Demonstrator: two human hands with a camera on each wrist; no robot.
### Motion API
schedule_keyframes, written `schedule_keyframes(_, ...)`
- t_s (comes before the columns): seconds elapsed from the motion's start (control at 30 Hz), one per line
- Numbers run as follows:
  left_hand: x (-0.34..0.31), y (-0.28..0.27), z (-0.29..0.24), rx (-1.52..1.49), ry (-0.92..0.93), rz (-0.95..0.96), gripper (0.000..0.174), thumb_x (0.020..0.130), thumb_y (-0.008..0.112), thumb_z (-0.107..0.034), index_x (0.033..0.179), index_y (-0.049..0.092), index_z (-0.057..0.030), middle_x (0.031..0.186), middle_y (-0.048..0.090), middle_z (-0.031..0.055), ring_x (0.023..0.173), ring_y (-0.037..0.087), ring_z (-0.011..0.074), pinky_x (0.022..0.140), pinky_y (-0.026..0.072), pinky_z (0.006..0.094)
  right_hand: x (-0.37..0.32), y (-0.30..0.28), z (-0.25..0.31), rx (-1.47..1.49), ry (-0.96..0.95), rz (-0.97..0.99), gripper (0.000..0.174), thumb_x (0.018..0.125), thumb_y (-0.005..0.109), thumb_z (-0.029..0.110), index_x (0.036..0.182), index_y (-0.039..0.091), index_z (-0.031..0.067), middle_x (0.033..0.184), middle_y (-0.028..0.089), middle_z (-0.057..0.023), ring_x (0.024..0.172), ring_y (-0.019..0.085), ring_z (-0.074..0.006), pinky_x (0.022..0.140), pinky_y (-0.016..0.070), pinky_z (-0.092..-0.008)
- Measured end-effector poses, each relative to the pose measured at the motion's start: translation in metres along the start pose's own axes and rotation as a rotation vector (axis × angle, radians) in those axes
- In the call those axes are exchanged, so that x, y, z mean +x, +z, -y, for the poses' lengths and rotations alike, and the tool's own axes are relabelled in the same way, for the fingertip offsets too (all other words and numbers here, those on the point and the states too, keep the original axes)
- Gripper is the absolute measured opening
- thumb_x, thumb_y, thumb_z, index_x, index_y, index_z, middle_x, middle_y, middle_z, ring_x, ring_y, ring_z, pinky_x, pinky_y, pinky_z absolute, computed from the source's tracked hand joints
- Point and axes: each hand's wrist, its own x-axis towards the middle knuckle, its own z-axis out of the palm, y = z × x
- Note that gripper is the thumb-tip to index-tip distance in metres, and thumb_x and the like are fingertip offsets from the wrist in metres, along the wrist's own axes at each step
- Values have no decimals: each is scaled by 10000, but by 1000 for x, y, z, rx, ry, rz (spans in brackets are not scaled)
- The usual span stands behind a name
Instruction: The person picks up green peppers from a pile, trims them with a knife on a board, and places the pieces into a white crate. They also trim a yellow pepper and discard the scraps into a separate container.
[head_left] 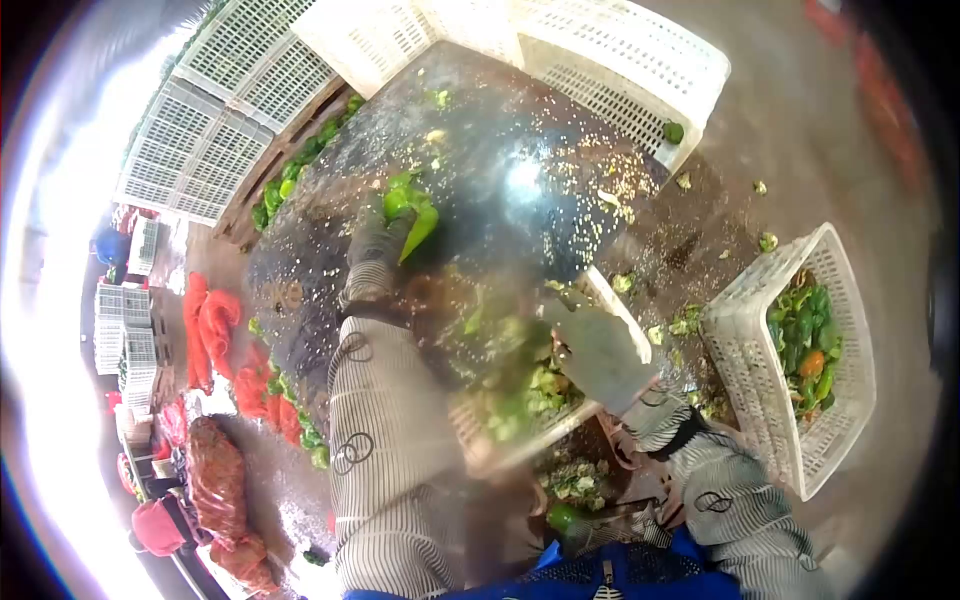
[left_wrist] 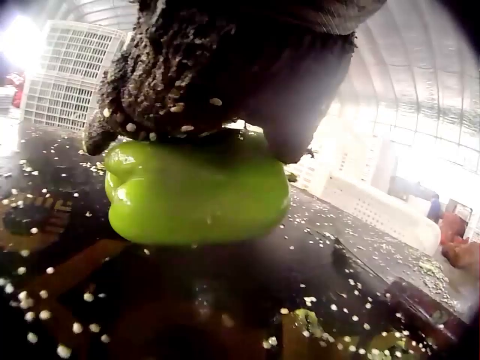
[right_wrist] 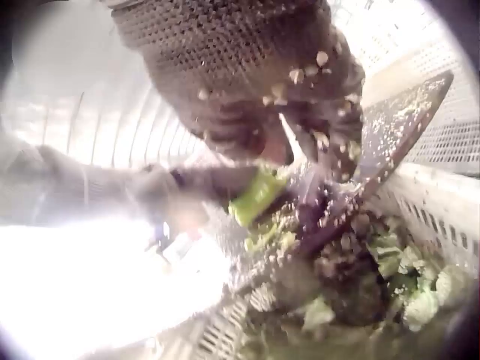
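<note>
My gloved left hand [head_left: 382, 228] grips a bright green bell pepper [left_wrist: 199, 191] over the dark, seed-strewn table [head_left: 460, 130]. In the left wrist view its fingers come down on the pepper from above. To the pepper's right lies a knife [left_wrist: 427, 306] with a dark reddish handle. My right hand [head_left: 600, 350], gloved and dotted with seeds, hangs above a white crate [head_left: 625, 322] of leafy green scraps [head_left: 545, 388]. Loosely bent fingers [right_wrist: 255, 139] and a light gap show in the right wrist view, with nothing visible between them. The head view is smeared near the crate.
A white crate [head_left: 735, 330] with green peppers and an orange one [head_left: 812, 363] stands on the floor at right. More white crates [head_left: 620, 60] border the table's far side. Green peppers [head_left: 275, 195] line its left edge, beyond which lie red net sacks [head_left: 215, 325].
</note>
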Motion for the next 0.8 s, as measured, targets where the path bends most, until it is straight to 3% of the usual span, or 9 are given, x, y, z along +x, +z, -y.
schedule_keyframes(0.03,6,-1,-2,-15,-1,-1,737,868,651,-445,1455,367,-103,1362,520,229,1246,524,360,1024,433,419,-3,24,-34,564,-182,-226,315,811,618,39,1106,516,78,1007,602,-164,862,645,-299,695,545,-392)
schedule_keyframes(0.13,19,6,10,92,265,-24,724,857,653,-471,1452,380,-162,1318,563,211,1194,566,369,994,455,428,72,19,28,-787,426,547,191,872,596,94,1051,538,60,1061,593,-143,830,665,-244,685,581,-361)
schedule_keyframes(0.23,8,-8,-3,180,60,248,716,846,665,-474,1450,388,-207,1320,565,196,1178,577,367,981,466,431,89,43,7,-725,431,514,253,899,588,108,1146,563,59,1128,585,-137,971,632,-240,827,560,-364)
schedule_keyframes(0.37,-56,2,20,68,260,213,724,811,697,-491,1393,424,-158,1275,595,153,1140,597,341,939,492,394,100,60,6,-850,312,595,228,930,548,101,1152,592,67,1157,586,-144,1095,590,-253,945,523,-388)
schedule_keyframes(0.53,-172,4,13,222,465,-41,1001,703,741,-455,1509,264,-100,1450,458,118,1315,460,289,1120,234,550,97,85,9,-490,81,466,198,905,594,95,1098,609,53,1110,613,-154,1105,580,-278,1025,434,-479)
schedule_keyframes(0.63,-197,12,29,324,394,-162,1095,692,724,-528,1505,195,-20,1537,269,218,1400,309,386,1135,193,572,75,110,30,-338,50,669,181,902,574,57,1079,602,34,1062,621,-161,1059,603,-266,1014,444,-445)
schedule_keyframes(0.7,-207,26,55,416,329,-214,986,713,712,-448,1475,270,-5,1482,339,253,1364,336,439,1136,222,555,60,123,28,-312,156,802,190,892,560,30,1080,573,11,1036,623,-166,1033,615,-277,1024,446,-390)
schedule_keyframes(0.77,-210,29,68,397,452,-285,832,714,687,-332,1412,379,0,1398,432,256,1302,399,447,1113,294,526,41,139,5,-240,96,670,199,881,584,159,1017,589,14,927,654,-166,884,650,-324,819,524,-424)
schedule_keyframes(0.8,-214,20,59,321,461,-353,694,710,666,-221,1338,463,-8,1305,501,245,1219,460,438,1079,357,493,47,136,14,-288,191,822,242,889,542,17,1130,563,4,1084,627,-184,1035,619,-294,1022,457,-381)
